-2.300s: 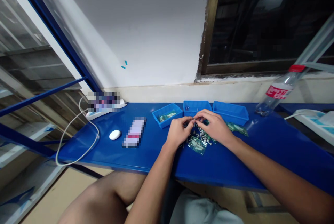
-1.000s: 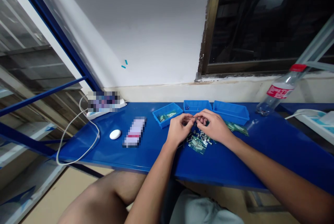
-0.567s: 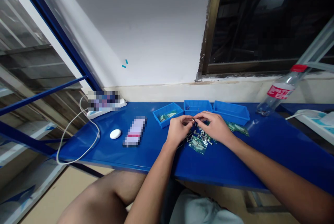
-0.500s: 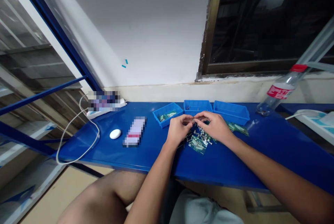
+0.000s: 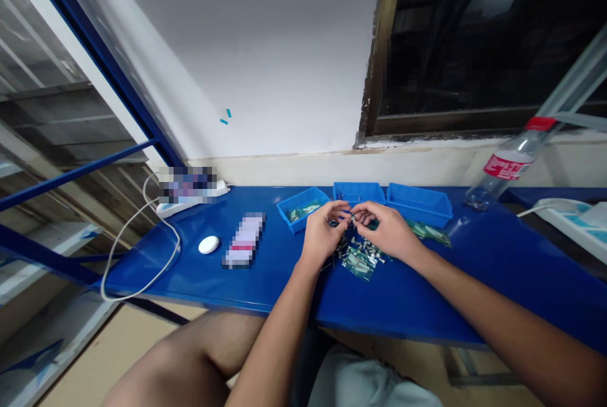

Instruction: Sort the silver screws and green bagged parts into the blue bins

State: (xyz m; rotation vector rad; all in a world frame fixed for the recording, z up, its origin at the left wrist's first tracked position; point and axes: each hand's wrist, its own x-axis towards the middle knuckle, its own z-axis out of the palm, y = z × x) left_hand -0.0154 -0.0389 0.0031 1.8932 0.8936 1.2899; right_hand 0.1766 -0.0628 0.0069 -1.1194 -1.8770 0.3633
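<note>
- Pile of small silver metal parts (image 5: 367, 246) sat on the shiny blue table (image 5: 284, 280), partly under the hands
- left hand (image 5: 323, 233) and right hand (image 5: 385, 230) were curled, fingertips around a tiny silvery piece (image 5: 352, 218), couldn't tell which one really gripped it
- greenish clear plastic packet (image 5: 359, 263) lay just beside the pile
- three blue plastic trays stood behind, left one (image 5: 294, 229) had greenish packets in it
</note>
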